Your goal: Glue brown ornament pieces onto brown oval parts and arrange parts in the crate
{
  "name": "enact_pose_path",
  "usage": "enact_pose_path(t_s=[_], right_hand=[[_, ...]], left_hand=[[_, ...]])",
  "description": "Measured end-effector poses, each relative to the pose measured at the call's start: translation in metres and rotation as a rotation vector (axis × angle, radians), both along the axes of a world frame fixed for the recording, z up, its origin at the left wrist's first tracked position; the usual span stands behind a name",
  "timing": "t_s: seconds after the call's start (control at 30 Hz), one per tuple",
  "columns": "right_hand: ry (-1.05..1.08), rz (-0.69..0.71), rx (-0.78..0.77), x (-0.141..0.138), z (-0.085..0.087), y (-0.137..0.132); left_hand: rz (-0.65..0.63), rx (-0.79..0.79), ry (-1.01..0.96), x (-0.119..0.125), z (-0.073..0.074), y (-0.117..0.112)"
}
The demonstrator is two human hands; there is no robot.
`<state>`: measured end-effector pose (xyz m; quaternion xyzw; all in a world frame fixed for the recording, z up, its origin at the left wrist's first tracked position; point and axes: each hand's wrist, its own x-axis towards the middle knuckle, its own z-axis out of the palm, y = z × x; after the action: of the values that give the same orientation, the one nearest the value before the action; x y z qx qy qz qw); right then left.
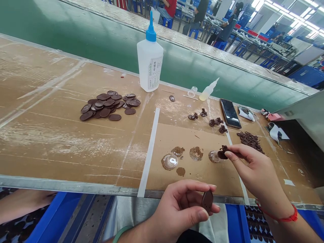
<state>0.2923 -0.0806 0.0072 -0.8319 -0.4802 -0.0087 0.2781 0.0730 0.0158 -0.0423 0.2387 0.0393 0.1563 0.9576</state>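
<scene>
Between the thumb and fingers of my left hand (184, 207) is a brown oval disc (207, 201), held on edge near the table's front. My right hand (249, 165) pinches a small dark brown figure (223, 152) close to a small clear cup (214, 156); whether the two touch I cannot tell. Another clear cup (170, 162) sits to the left, among brown wet-looking stains. Farther back lie several brown figures (216, 122). A pile of brown oval discs (106, 104) rests at the left, and a heap of thin brown pieces (250, 141) lies beyond my right hand.
A large white bottle (150, 64) with a blue nozzle stands at the back, a small glue bottle (209, 89) to its right. A phone (230, 113) lies at the right. Blue trays (60, 216) sit below the table edge. Another person's arm (25, 204) reaches in at left.
</scene>
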Motion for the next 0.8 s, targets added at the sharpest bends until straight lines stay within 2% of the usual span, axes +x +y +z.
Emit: enact_pose_path(t_s=[0.2,0.33,0.47,0.53,0.6,0.8], right_hand=[[0.030,-0.027,0.005,-0.001,0.000,0.001],[0.122,-0.061,0.005,0.002,0.000,-0.001],[0.399,-0.148,0.040,0.006,0.001,-0.004],[0.558,-0.154,0.061,0.009,0.000,-0.006],[0.628,-0.130,0.060,0.012,-0.001,-0.008],[0.603,-0.103,0.059,0.011,-0.004,-0.008]], left_hand=[[-0.005,0.006,-0.010,0.000,0.002,0.001],[0.005,0.007,-0.010,-0.001,0.001,0.001],[0.010,0.006,-0.007,0.000,0.000,0.000],[0.010,0.005,0.000,0.000,0.000,0.000],[0.013,0.001,0.014,0.000,0.000,0.000],[0.005,0.013,0.018,-0.001,-0.002,-0.001]])
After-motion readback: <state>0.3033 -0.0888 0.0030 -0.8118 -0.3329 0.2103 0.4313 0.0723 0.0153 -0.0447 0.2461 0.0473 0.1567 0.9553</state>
